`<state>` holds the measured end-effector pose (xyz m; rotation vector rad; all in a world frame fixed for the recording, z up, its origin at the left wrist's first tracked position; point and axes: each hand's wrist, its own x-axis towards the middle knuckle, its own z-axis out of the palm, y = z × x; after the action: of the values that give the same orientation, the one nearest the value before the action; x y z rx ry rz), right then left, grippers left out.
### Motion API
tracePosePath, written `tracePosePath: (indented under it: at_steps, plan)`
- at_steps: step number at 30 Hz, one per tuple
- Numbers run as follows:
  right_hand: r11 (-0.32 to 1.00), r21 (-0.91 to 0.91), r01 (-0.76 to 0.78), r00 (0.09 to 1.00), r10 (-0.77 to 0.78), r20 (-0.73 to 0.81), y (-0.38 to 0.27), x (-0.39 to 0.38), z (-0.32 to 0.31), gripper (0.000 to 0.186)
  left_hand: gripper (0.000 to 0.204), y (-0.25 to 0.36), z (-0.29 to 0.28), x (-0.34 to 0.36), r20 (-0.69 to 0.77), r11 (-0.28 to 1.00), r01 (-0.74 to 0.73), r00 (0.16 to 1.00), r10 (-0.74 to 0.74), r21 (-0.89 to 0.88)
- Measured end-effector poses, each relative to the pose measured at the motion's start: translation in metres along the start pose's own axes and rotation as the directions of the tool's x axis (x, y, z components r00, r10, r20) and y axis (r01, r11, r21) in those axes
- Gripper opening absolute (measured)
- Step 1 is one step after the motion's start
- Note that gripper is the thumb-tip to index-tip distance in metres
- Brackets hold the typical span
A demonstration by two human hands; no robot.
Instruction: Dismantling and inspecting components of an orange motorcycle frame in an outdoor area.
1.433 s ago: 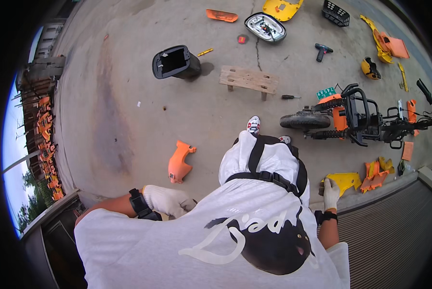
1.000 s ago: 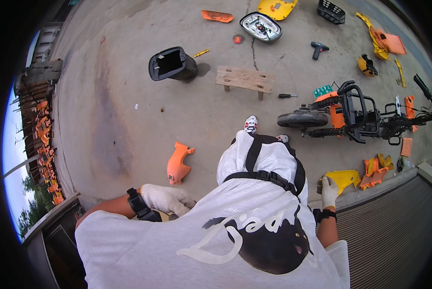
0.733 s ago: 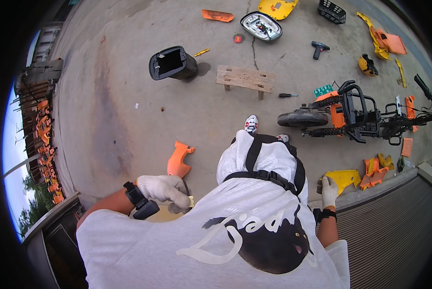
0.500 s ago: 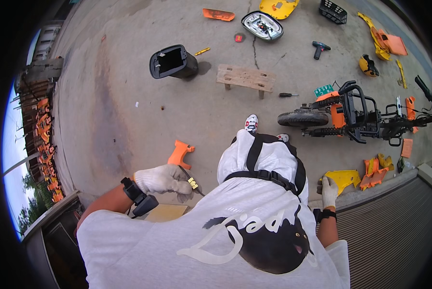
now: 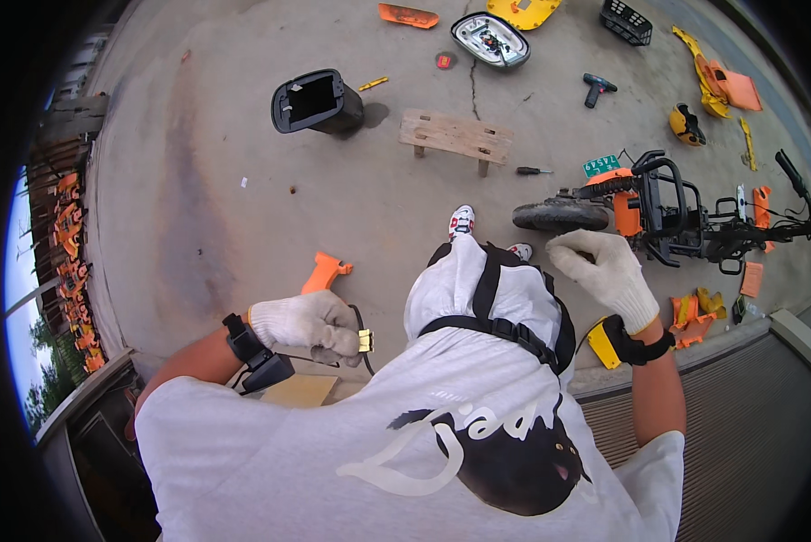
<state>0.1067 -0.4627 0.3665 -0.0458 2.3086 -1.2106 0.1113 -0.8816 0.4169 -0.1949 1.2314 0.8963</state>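
Note:
My left hand (image 5: 310, 327), in a white knit glove, is closed on a black cable with a yellow connector (image 5: 365, 341) at its end. The connector sticks out past the fingertips, just left of my shirt. My right hand (image 5: 609, 275), gloved too, is raised in front of the scooter's rear wheel (image 5: 561, 215). Its fingers are curled toward the thumb; a dark spot shows between them, and I cannot make out what it is. Behind my right wrist a yellow panel (image 5: 603, 346) is partly hidden. An orange plastic part (image 5: 326, 273) lies beyond my left hand.
The stripped scooter frame (image 5: 685, 217) lies at right. Ahead stand a wooden bench (image 5: 455, 135) and a black bin-like box (image 5: 319, 101). A screwdriver (image 5: 534, 171), a cordless drill (image 5: 598, 89), a helmet (image 5: 686, 125) and a black basket (image 5: 626, 23) are on the concrete.
My right hand has risen from beside the yellow panel and moved forward, its fingers curled. My left hand has stayed near its place, turning the yellow connector. The view has shifted slightly.

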Motion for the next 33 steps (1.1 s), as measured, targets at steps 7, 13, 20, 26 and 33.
tracePosePath:
  at_steps: [7, 13, 20, 26, 33]
  plan:
    - [0.95, 0.06, 0.307, 0.504, -0.215, 0.837, -0.132, 0.068, 0.081, 0.044, 0.017, -0.007, -0.007, -0.002, 0.048, 0.967, 0.087, 0.994, -0.101, 0.24]
    - [0.92, 0.105, 0.378, 0.113, -0.158, 0.981, -0.164, 0.073, 0.131, 0.047, 0.02, -0.018, -0.016, -0.013, 0.049, 0.978, 0.15, 0.986, -0.158, 0.142]
    - [0.916, 0.13, 0.379, 0.34, -0.268, 0.901, -0.155, 0.083, 0.158, 0.041, 0.021, -0.024, -0.011, -0.021, 0.226, 0.974, 0.104, 0.963, -0.15, 0.2]
    - [0.902, 0.011, 0.432, 0.429, -0.217, 0.877, -0.155, 0.07, 0.169, 0.035, 0.018, -0.03, -0.013, -0.024, 0.205, 0.989, 0.145, 0.968, -0.146, 0.018]
    - [0.883, -0.01, 0.469, 0.447, -0.228, 0.865, -0.161, 0.071, 0.17, 0.033, 0.019, -0.028, -0.013, -0.024, 0.217, 0.991, 0.134, 0.967, -0.131, 0.002]
